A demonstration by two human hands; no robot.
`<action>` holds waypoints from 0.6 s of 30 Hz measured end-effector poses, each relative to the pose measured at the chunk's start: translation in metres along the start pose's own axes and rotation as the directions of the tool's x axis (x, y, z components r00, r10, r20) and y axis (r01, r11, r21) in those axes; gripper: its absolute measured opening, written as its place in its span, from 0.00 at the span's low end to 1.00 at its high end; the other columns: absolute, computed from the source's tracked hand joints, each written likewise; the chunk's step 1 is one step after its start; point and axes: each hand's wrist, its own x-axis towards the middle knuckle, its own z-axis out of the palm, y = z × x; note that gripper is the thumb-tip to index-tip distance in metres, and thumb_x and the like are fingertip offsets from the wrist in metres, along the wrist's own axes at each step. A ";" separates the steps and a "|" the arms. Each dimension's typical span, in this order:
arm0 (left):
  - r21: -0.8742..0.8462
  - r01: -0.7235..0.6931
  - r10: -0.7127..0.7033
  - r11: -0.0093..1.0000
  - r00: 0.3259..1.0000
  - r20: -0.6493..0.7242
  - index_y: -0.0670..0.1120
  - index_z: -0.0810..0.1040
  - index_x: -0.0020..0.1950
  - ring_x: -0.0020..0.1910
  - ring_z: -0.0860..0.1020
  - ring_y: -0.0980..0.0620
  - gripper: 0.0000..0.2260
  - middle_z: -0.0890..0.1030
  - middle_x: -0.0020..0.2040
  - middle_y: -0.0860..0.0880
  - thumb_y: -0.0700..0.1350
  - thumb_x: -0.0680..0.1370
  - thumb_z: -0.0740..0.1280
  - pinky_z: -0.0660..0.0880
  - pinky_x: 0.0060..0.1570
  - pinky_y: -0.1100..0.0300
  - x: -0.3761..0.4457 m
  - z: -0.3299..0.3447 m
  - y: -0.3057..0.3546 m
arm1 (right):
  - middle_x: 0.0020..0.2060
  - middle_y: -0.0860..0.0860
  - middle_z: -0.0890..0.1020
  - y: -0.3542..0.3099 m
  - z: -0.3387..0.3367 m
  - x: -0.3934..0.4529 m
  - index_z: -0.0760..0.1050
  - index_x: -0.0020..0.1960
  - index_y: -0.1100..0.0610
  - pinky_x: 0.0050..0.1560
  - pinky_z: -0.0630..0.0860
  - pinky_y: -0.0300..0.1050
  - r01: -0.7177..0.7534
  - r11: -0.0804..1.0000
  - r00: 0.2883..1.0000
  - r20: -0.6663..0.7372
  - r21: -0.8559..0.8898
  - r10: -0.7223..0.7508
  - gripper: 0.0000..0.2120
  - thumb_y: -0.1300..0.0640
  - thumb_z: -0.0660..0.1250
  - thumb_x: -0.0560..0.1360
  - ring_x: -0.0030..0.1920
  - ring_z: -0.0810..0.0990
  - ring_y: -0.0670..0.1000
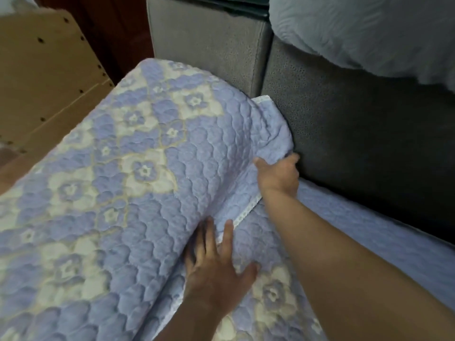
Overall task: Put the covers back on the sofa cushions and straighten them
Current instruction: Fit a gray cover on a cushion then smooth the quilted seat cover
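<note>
Cover (152, 153) lilac quilted, cream flower diamonds, white lace trim; sofa (344, 124) grey; panel (44, 77) tan.

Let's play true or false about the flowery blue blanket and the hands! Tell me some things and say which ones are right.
1. The quilted cover is lilac-blue with cream flower shapes. True.
2. The left hand lies on the cover with its fingers spread out straight. True.
3. The right hand is up in the air, touching nothing. False: its fingers are curled round a fold of the cover beside the grey sofa back.
4. The sofa back is bright red. False: it is grey.
5. A white trim runs along the cover's edge between the two hands. True.
6. A cardboard sheet is at the far right. False: it is at the left.
</note>
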 end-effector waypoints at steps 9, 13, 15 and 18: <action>0.052 -0.130 0.129 0.990 0.992 0.011 0.53 0.69 0.74 0.76 0.62 0.45 0.36 0.60 0.80 0.50 0.71 0.72 0.58 0.65 0.68 0.40 0.018 -0.021 -0.001 | 0.67 0.57 0.72 -0.009 -0.019 0.016 0.69 0.70 0.56 0.66 0.66 0.50 0.527 0.848 0.844 -0.087 -0.053 -0.530 0.29 0.68 0.63 0.69 0.66 0.69 0.59; 0.041 -0.122 0.122 0.992 0.993 0.002 0.49 0.79 0.66 0.71 0.70 0.44 0.37 0.69 0.76 0.49 0.71 0.66 0.61 0.62 0.63 0.42 0.024 0.006 -0.006 | 0.77 0.51 0.61 -0.038 -0.011 0.028 0.57 0.80 0.51 0.73 0.56 0.45 0.718 0.688 0.696 0.111 -0.106 -0.709 0.42 0.68 0.63 0.68 0.74 0.60 0.55; 0.041 -0.118 0.120 0.992 0.992 -0.037 0.49 0.79 0.66 0.71 0.68 0.45 0.38 0.70 0.76 0.48 0.72 0.65 0.62 0.60 0.62 0.43 0.030 0.009 -0.009 | 0.79 0.47 0.56 -0.053 -0.007 0.038 0.57 0.79 0.49 0.72 0.58 0.45 0.813 0.568 0.583 0.202 -0.131 -0.787 0.41 0.67 0.63 0.68 0.73 0.60 0.54; 0.070 -0.115 0.116 0.991 0.993 -0.012 0.50 0.77 0.67 0.72 0.66 0.45 0.38 0.68 0.76 0.49 0.72 0.66 0.61 0.59 0.62 0.43 0.034 0.012 -0.012 | 0.71 0.48 0.67 -0.063 -0.011 0.052 0.70 0.70 0.54 0.61 0.71 0.46 0.789 0.589 0.611 0.322 -0.173 -0.723 0.28 0.63 0.64 0.69 0.63 0.73 0.56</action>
